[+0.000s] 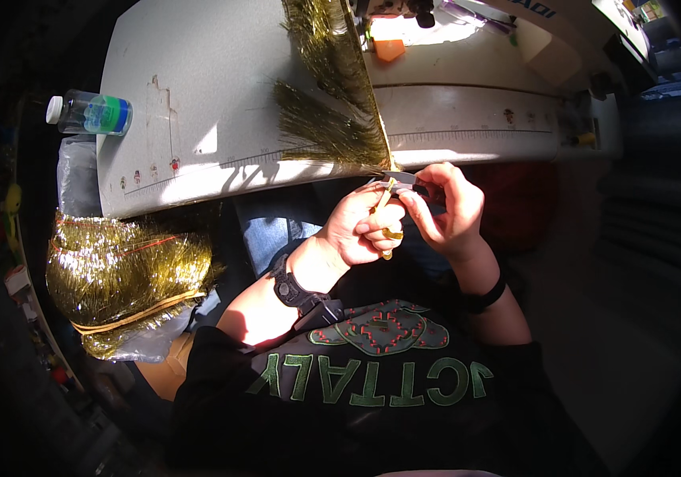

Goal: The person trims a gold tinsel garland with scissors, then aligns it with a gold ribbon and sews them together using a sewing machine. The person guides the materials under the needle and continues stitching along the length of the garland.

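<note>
In front of my chest, my left hand (361, 229) grips a narrow yellow-gold ribbon (384, 200), and a loose piece of it curls past the fingers. My right hand (451, 208) holds small thread snips (401, 177), with their blades at the ribbon just above my left thumb. From the blades, the bound edge of a gold tinsel fringe (328, 119) runs up over the sewing table (197, 77). The fringe's strands spread to the left across the white top. How the ribbon joins the edge is partly hidden by the blades and fingers.
A plastic bottle (99, 113) lies on its side at the table's left edge. Below it hangs a large bundle of gold tinsel (131, 256), tied with a tan band. A sewing machine (555, 18) and an orange piece (389, 50) are at the upper right.
</note>
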Motion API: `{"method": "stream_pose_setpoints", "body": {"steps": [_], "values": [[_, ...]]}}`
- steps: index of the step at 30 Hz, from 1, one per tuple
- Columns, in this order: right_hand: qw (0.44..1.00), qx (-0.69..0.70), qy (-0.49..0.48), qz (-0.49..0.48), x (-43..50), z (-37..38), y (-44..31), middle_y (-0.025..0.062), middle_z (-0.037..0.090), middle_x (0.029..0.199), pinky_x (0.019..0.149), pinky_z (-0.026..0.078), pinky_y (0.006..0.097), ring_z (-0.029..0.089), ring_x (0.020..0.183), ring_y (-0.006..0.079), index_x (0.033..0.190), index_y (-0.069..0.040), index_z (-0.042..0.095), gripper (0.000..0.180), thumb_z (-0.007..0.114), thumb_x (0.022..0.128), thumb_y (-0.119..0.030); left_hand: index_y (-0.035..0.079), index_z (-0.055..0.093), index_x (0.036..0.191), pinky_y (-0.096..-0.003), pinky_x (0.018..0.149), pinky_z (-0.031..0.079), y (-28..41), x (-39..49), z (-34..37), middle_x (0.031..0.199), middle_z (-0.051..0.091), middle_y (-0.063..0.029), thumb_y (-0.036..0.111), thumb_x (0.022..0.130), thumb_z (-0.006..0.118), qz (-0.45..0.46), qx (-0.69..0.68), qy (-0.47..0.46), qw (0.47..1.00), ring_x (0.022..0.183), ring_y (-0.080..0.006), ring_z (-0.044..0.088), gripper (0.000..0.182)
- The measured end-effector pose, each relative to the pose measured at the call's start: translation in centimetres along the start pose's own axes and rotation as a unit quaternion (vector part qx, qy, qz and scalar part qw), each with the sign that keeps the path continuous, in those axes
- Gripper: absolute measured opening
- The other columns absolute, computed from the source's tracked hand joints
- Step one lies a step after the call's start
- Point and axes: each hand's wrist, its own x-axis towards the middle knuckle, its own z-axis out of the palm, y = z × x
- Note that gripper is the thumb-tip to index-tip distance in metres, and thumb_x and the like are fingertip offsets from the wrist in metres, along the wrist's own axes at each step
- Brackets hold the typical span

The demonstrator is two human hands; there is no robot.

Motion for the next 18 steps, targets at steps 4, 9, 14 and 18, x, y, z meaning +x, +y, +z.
{"method": "stream_pose_setpoints", "body": {"steps": [4, 9, 14, 18], "values": [[0.999, -0.006, 0.040, -0.001, 0.31, 0.28, -0.02, 0.0091, 0.065, 0.072, 0.054, 0.050, 0.0272, 0.062, 0.056, 0.0186, 0.090, -0.003, 0.065, 0.026, 0.085, 0.078, -0.015, 0.007, 0.057, 0.116, -0.0236, 0.043, 0.023, -0.23, -0.15, -0.31, 0.046, 0.035, 0.0069, 0.028, 0.109, 0.028, 0.016, -0.016, 0.023, 0.999, 0.037, -0.0056, 0.023, 0.037], [0.997, -0.044, 0.046, -0.040, 0.64, 0.06, 0.06, 0.0089, 0.065, 0.072, 0.053, 0.051, 0.0281, 0.063, 0.056, 0.0209, 0.089, -0.004, 0.066, 0.026, 0.085, 0.076, -0.015, 0.007, 0.059, 0.117, -0.0231, 0.043, 0.023, -0.11, -0.14, -0.06, 0.047, 0.035, 0.0071, 0.027, 0.109, 0.029, 0.004, -0.015, 0.027, 1.000, 0.037, -0.0054, 0.023, 0.037], [0.996, -0.060, 0.048, -0.052, 0.72, -0.08, 0.21, 0.0085, 0.065, 0.072, 0.053, 0.051, 0.0281, 0.063, 0.056, 0.0217, 0.088, -0.005, 0.066, 0.026, 0.086, 0.075, -0.015, 0.013, 0.061, 0.109, -0.0223, 0.043, 0.022, 0.21, -0.15, 0.39, 0.048, 0.032, 0.0063, 0.031, 0.110, 0.035, -0.002, 0.021, 0.078, 0.997, 0.041, -0.0053, 0.023, 0.032], [0.997, -0.057, 0.029, -0.041, 0.33, -0.04, 0.54, 0.0094, 0.066, 0.076, 0.055, 0.051, 0.0269, 0.064, 0.058, 0.0178, 0.091, -0.003, 0.065, 0.024, 0.084, 0.078, -0.011, 0.013, 0.061, 0.113, -0.0225, 0.043, 0.022, 0.15, -0.11, 0.59, 0.048, 0.031, 0.0061, 0.031, 0.110, 0.035, 0.004, 0.004, 0.072, 0.997, 0.040, -0.0055, 0.023, 0.031]]}}
